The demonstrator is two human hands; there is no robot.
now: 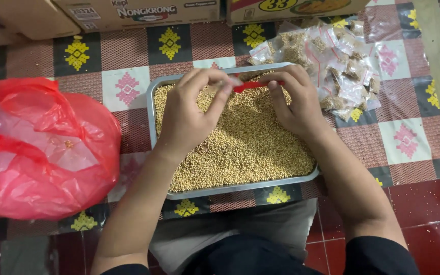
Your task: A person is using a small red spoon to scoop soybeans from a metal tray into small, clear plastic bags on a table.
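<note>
Hands meet over the far end of a metal tray point(151, 109) filled with small tan seeds point(245, 147). The right hand point(295, 102) pinches a red spoon point(248, 86); the left hand point(189, 114) pinches a small clear bag point(230, 80) at its tip. Filled packets point(342, 71) are heaped beyond the tray, and a red plastic bag point(36, 153) lies left on the patterned mat point(408, 137).

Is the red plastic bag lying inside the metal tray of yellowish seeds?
No, the red plastic bag lies on the patterned mat, apart from and to the left of the metal tray of yellowish seeds.
</note>
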